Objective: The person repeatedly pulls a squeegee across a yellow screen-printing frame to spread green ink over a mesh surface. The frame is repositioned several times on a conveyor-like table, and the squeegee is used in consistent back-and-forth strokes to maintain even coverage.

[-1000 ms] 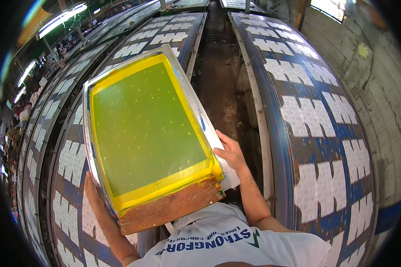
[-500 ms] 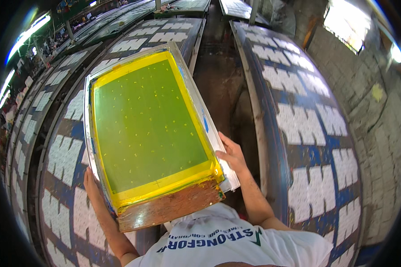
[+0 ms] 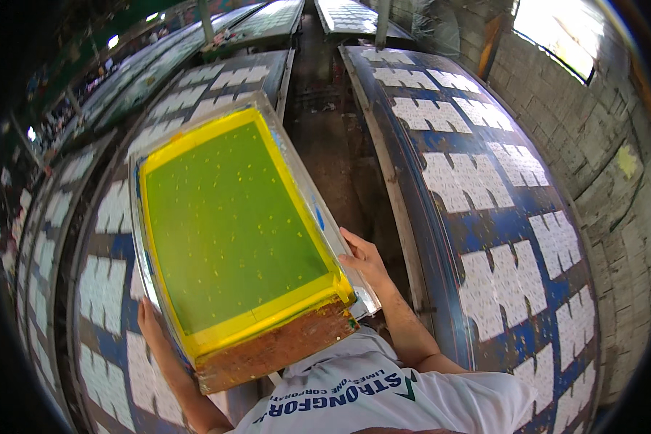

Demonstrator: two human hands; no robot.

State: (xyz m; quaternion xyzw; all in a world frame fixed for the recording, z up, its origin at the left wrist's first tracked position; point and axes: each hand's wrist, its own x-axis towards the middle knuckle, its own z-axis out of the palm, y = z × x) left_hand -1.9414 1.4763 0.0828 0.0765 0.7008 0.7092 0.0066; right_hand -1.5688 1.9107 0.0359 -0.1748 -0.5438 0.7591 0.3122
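I hold a screen printing frame (image 3: pixel 235 217) in front of my chest, tilted slightly, its far end leaning left. Its mesh is green with small yellow marks, bordered by yellow tape. A brown wooden strip (image 3: pixel 278 343) lies across the end nearest me. My left hand (image 3: pixel 150 322) grips the frame's left edge near the wooden strip, its fingers partly hidden behind the rim. On the opposite edge my right hand (image 3: pixel 365 262) is closed around the lower right side, thumb on top.
Long printing tables run on both sides: the right table (image 3: pixel 434 210) and the left table (image 3: pixel 87 329) carry rows of notched white fabric pieces (image 3: pixel 503 289). Between them lies a dark aisle (image 3: pixel 333 145). A block wall (image 3: pixel 557 108) with a bright window (image 3: pixel 560 32) stands at the right.
The tables and wall have shifted in the picture as my view turned. The frame sits slightly lower and further left in view, still held by both hands.
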